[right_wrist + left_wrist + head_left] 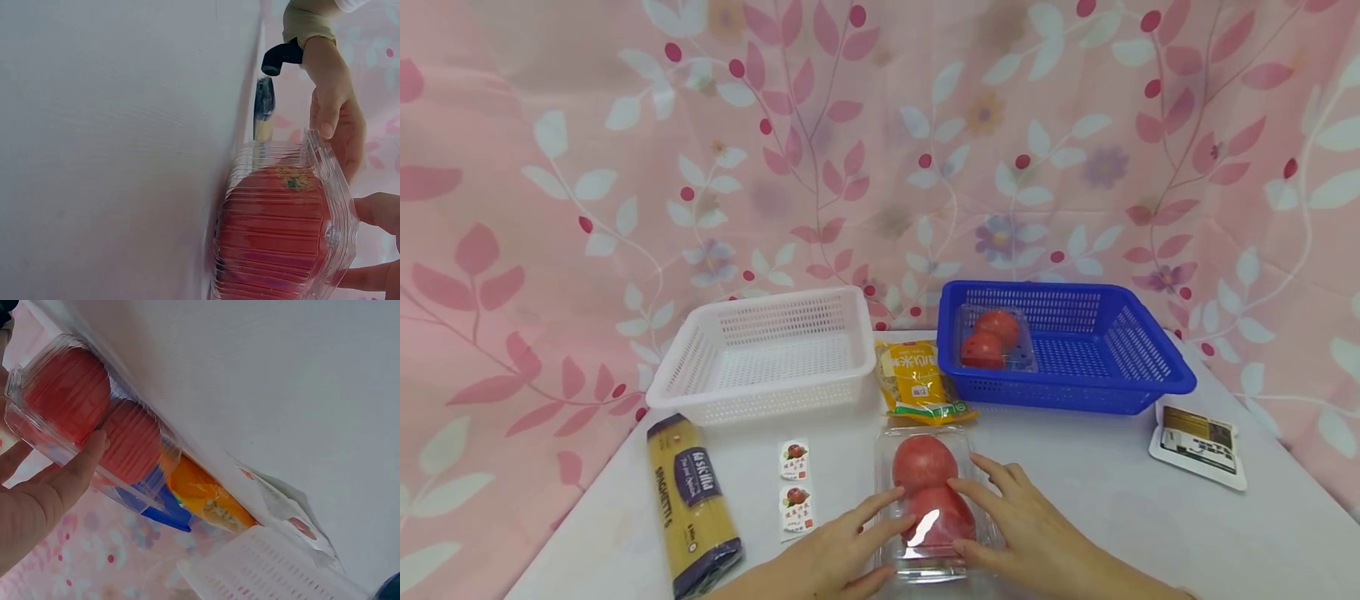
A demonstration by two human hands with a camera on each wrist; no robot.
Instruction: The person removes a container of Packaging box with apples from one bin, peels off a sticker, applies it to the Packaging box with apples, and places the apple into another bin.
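Observation:
A clear lidded plastic box (pixel 888 460) with two tomatoes, a far one (pixel 925 463) and a near one (pixel 942 510), lies at the front centre of the white table. My left hand (pixel 835 552) comes in from the left, fingertips resting on the lid. From the other side my right hand (pixel 1033 518) touches the box with fingers spread over its right edge. In the left wrist view the left thumb (pixel 78 465) lies along the lid. The right wrist view shows the ribbed side of the box (pixel 275 219), right fingertips (pixel 375 209) at its rim.
Left of the box lie a strip of fruit-picture stickers (pixel 795 487) and a spaghetti pack (pixel 696 508). Behind stand a white basket (pixel 760 400) and a blue basket (pixel 1067 392) holding another tomato box (pixel 1024 346). Between them leans a yellow food bag (pixel 917 379). A flat pouch (pixel 1198 446) lies far right.

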